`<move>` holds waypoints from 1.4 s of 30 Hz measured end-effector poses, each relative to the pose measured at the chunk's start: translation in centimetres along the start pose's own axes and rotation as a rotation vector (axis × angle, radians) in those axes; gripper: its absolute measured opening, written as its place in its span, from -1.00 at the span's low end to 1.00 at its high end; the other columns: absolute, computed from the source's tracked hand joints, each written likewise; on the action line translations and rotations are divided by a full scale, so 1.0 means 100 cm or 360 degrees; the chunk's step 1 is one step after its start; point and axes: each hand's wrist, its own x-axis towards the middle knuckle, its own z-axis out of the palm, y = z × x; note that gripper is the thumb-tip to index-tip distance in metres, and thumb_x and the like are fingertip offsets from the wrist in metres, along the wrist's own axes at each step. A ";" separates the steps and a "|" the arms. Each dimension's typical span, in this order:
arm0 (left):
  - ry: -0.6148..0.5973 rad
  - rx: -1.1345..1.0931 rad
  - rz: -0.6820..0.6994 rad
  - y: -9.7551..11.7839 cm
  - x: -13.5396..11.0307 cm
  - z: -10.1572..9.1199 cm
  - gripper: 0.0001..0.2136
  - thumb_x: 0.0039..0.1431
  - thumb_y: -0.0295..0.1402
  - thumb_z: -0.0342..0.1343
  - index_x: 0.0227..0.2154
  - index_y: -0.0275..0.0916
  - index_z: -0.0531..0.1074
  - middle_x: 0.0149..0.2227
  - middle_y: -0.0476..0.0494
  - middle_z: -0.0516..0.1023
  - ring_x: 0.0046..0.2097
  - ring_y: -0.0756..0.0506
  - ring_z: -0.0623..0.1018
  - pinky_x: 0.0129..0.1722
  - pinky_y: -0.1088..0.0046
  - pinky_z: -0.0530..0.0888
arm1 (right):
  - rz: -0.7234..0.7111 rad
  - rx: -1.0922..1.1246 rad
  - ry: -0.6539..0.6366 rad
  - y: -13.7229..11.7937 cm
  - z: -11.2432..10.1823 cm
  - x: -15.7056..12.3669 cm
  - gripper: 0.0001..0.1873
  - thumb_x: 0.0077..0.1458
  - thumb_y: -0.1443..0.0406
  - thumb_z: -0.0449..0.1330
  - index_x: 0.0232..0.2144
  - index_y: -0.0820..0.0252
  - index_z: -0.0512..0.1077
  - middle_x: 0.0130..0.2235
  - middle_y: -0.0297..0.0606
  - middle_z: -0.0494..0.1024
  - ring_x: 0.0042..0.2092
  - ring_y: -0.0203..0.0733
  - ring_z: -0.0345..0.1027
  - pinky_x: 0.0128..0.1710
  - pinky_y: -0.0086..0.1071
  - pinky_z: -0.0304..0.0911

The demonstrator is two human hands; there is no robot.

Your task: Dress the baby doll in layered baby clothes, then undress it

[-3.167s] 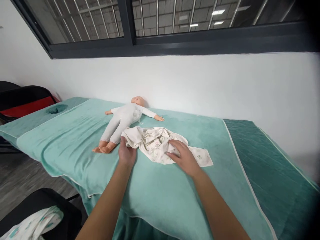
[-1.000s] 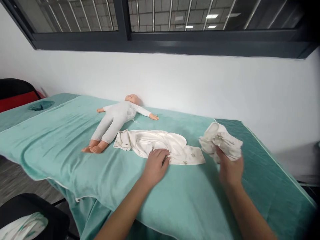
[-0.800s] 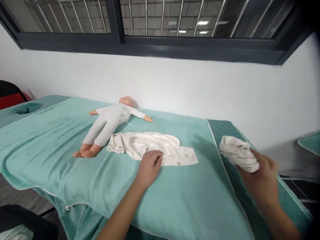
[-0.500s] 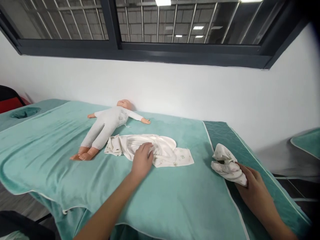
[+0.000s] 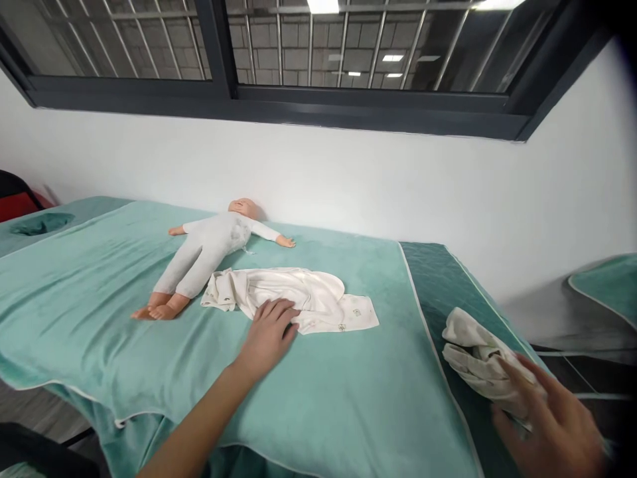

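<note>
My left hand (image 5: 269, 337) lies palm down with its fingers stretched over the near edge of a white baby garment (image 5: 323, 302) with small prints. That garment is spread out on the green cover, partly hidden under my fingers. At the right, my right hand (image 5: 552, 421) is smeared a little by motion, its fingers and thumb apart over a crumpled white cloth garment (image 5: 480, 362). This bundle rests on the darker green strip, and my fingers cover its near end. A baby doll (image 5: 212, 242) in a white suit lies on its back beyond the spread garment.
The bed's green cover (image 5: 358, 392) has a white-piped edge, and a darker green strip (image 5: 428, 265) runs along the right. A white wall (image 5: 378, 179) and a dark window frame (image 5: 348, 119) stand behind. Another green padded edge (image 5: 610, 282) shows at far right.
My right hand has moved right and nearer with the crumpled garment, and its fingers have spread from their grip. My left hand has slid slightly nearer, its fingers flatter. The view has shifted slightly.
</note>
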 end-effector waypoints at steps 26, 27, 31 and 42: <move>0.0688 -0.1769 -0.0593 0.046 0.025 -0.165 -0.76 -0.02 -0.26 0.34 -0.30 -0.21 0.47 -0.29 -0.11 0.54 -0.25 -0.11 0.52 -0.33 0.47 0.45 | -0.1296 0.1690 -0.1725 -0.378 0.041 0.200 -0.47 0.04 0.38 0.22 0.10 0.08 0.37 0.11 -0.29 0.45 0.03 -0.16 0.34 -0.07 -0.32 0.29; 0.0601 -0.1767 -0.0541 0.047 0.025 -0.169 -0.73 0.00 -0.25 0.32 -0.22 -0.19 0.49 -0.22 -0.15 0.56 -0.22 -0.13 0.54 -0.31 0.43 0.48 | -0.1307 0.1609 -0.1765 -0.375 0.034 0.204 -0.48 0.01 0.34 0.27 0.07 0.09 0.39 0.05 -0.29 0.48 -0.02 -0.16 0.35 -0.12 -0.33 0.29; 0.0176 -0.1657 -0.0446 0.054 0.030 -0.192 -0.72 0.02 -0.27 0.32 -0.18 -0.17 0.55 -0.14 -0.23 0.58 -0.15 -0.21 0.56 -0.26 0.37 0.52 | -0.1323 0.1370 -0.1810 -0.357 0.007 0.211 -0.40 -0.12 0.12 0.41 -0.01 0.11 0.41 -0.10 -0.31 0.50 -0.16 -0.17 0.35 -0.25 -0.36 0.25; 0.0082 -0.1037 -0.0045 0.105 0.062 -0.219 -0.76 -0.01 -0.42 0.30 -0.21 -0.16 0.61 -0.20 -0.12 0.61 -0.09 -0.20 0.56 -0.19 0.48 0.47 | -0.0921 0.1179 -0.1940 -0.292 -0.056 0.227 -0.51 0.04 -0.06 0.27 -0.53 0.15 0.19 -0.50 -0.48 0.11 -0.46 -0.38 -0.02 -0.50 -0.46 -0.09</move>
